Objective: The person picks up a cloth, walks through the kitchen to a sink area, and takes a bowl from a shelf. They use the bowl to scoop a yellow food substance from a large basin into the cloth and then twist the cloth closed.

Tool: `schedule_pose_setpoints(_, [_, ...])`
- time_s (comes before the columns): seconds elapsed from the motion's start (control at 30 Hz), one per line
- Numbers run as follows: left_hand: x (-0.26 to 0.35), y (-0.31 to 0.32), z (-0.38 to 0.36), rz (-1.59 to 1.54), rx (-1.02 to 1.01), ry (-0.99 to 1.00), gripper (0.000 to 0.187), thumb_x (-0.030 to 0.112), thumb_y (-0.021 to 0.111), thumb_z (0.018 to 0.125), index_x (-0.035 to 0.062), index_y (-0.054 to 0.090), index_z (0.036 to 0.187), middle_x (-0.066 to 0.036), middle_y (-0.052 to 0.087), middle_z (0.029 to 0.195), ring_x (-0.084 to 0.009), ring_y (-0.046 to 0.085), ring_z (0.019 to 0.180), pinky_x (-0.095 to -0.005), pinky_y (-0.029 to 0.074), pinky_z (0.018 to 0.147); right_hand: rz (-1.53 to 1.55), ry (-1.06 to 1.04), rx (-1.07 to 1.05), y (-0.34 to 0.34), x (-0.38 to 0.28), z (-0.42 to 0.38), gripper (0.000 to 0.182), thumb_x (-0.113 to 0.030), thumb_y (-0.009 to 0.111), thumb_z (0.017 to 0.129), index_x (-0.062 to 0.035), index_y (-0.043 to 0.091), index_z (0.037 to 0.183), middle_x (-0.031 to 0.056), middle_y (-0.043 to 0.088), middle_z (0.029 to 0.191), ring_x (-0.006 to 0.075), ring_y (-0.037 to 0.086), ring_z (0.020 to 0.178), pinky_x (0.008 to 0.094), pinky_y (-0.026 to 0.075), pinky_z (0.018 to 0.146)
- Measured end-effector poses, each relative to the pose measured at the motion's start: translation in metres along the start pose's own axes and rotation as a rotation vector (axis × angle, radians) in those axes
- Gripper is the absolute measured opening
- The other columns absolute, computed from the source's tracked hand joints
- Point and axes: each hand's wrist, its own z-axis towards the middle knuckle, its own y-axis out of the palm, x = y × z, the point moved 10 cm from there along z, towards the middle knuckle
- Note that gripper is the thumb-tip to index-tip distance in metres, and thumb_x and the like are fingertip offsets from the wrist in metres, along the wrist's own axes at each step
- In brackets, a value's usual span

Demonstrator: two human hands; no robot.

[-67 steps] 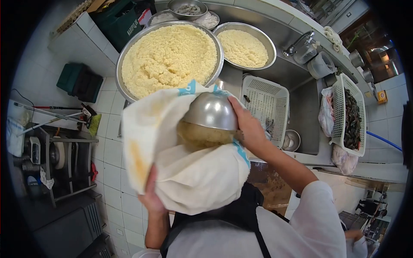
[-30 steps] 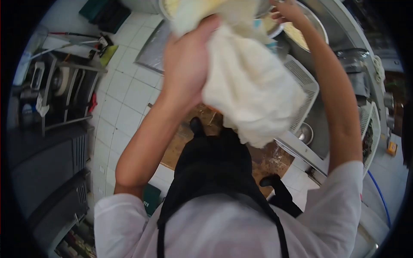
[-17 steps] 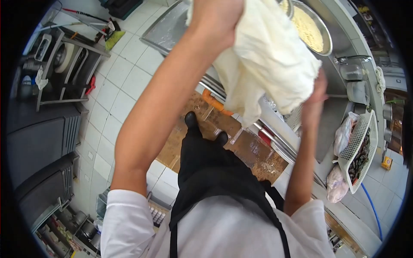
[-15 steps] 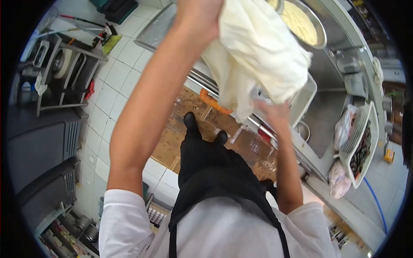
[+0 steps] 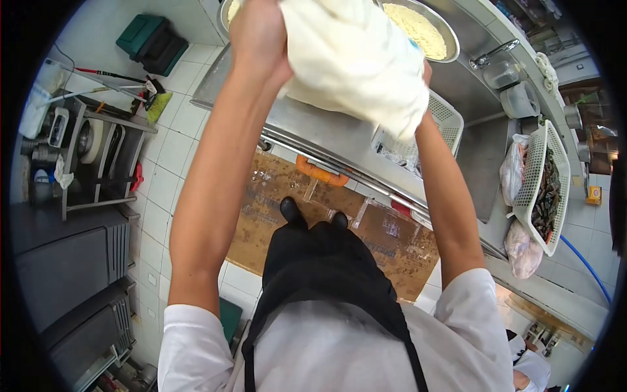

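The bulging cream-white cloth bag (image 5: 356, 62) shows a small blue mark at its edge. The round steel bowl (image 5: 450, 49) holds pale yellow grain. The perforated plastic basket (image 5: 447, 121) is white, the boxy floor crate (image 5: 149, 42) dark green.

Cloth bundle (image 5: 356, 62) hangs above counter (image 5: 313, 124), perforated basket (image 5: 428, 130) just right.

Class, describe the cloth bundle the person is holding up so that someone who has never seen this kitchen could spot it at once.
Start at the long steel counter running across the top of the view. Above it, the left hand grips a bulging cream-white cloth bundle, with the right hand mostly hidden behind its far side. Unlike the white perforated basket below it, it is soft, creased fabric.
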Motion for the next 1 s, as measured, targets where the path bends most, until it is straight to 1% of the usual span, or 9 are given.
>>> schedule_pose_setpoints(0.03, [-0.003,-0.015,-0.012,0.044,0.122,-0.035,0.028,0.012,0.046,0.084,-0.005,0.051,0.106,-0.012,0.059,0.1,-0.0188,0.059,0.089,-0.0291,0.047,0.08,-0.176,-0.411,0.112,-0.005,-0.026,-0.033,0.02,-0.005,0.056,0.071,-0.0007,0.054,0.091,0.0173,0.057,0.083,0.0293,0.056,0.077,0.0317,0.043,0.066])
schedule_pose_setpoints(0.1, [-0.008,-0.041,-0.028,0.158,0.186,-0.03,0.029,0.007,0.047,0.082,-0.0111,0.05,0.105,-0.015,0.059,0.097,-0.02,0.06,0.083,-0.0297,0.049,0.071,-0.592,-0.811,0.198,0.006,-0.055,-0.097,0.023,-0.003,0.057,0.069,-0.0014,0.054,0.092,0.0183,0.055,0.081,0.0325,0.055,0.079,0.0337,0.043,0.069])
schedule_pose_setpoints(0.27, [-0.017,-0.066,-0.077,0.116,0.417,-0.15,0.036,0.007,0.05,0.083,-0.0088,0.043,0.115,-0.015,0.053,0.11,-0.0217,0.055,0.096,-0.0301,0.045,0.082,-0.584,-0.741,0.053,0.003,-0.044,-0.117,0.034,-0.004,0.061,0.064,-0.0037,0.053,0.097,0.0146,0.055,0.089,0.0286,0.055,0.082,0.0324,0.043,0.073])
schedule_pose_setpoints(0.43, [-0.02,-0.085,-0.099,0.057,0.565,-0.165,0.037,0.011,0.05,0.085,-0.0062,0.042,0.117,-0.014,0.051,0.113,-0.021,0.053,0.1,-0.0311,0.044,0.084,-0.694,-0.572,-0.475,0.041,-0.096,-0.124,0.058,-0.006,0.068,0.054,-0.0067,0.048,0.109,0.0078,0.051,0.106,0.0227,0.051,0.089,0.0305,0.042,0.078])
schedule_pose_setpoints(0.5, [-0.022,-0.084,-0.104,0.061,0.615,-0.123,0.037,0.012,0.05,0.085,-0.0061,0.042,0.117,-0.014,0.051,0.113,-0.0206,0.053,0.099,-0.0306,0.043,0.084,-0.66,-0.584,-0.495,0.042,-0.122,-0.084,0.065,-0.019,0.072,0.058,-0.0062,0.045,0.116,0.0093,0.053,0.103,0.0213,0.054,0.085,0.0305,0.043,0.076])
schedule_pose_setpoints(0.63, [-0.024,-0.088,-0.12,0.177,0.773,-0.095,0.038,0.013,0.052,0.085,-0.006,0.043,0.116,-0.013,0.051,0.112,-0.0195,0.053,0.098,-0.0291,0.043,0.084,-0.706,-0.328,-0.068,0.045,-0.128,0.048,0.08,-0.045,0.069,0.063,0.0059,0.04,0.118,0.014,0.06,0.078,0.0206,0.059,0.063,0.0311,0.048,0.057])
schedule_pose_setpoints(0.83, [-0.029,-0.091,-0.132,0.212,0.779,-0.059,0.037,0.01,0.055,0.083,-0.0049,0.044,0.115,-0.01,0.052,0.112,-0.0181,0.051,0.1,-0.0277,0.039,0.086,-0.83,-0.031,-0.325,0.11,-0.087,0.135,0.058,-0.019,0.063,0.068,0.0069,0.041,0.116,0.0161,0.06,0.067,0.0271,0.057,0.046,0.0309,0.047,0.039])
schedule_pose_setpoints(0.93, [-0.03,-0.093,-0.133,0.249,0.821,-0.067,0.036,0.013,0.05,0.085,-0.004,0.044,0.116,-0.013,0.053,0.11,-0.0215,0.054,0.096,-0.0315,0.044,0.082,-1.057,-0.925,0.001,0.112,-0.171,0.118,0.049,-0.004,0.054,0.068,-0.0018,0.038,0.114,0.0239,0.058,0.078,0.0383,0.059,0.072,0.0439,0.049,0.063])
schedule_pose_setpoints(1.0, [-0.035,-0.091,-0.131,0.226,0.788,-0.083,0.036,0.012,0.051,0.084,-0.0041,0.044,0.116,-0.013,0.053,0.11,-0.0213,0.054,0.096,-0.0313,0.044,0.082,-1.034,-0.955,0.078,0.107,-0.208,0.099,0.048,-0.003,0.051,0.07,-0.0034,0.037,0.117,0.0245,0.055,0.088,0.0418,0.056,0.078,0.0459,0.046,0.069])
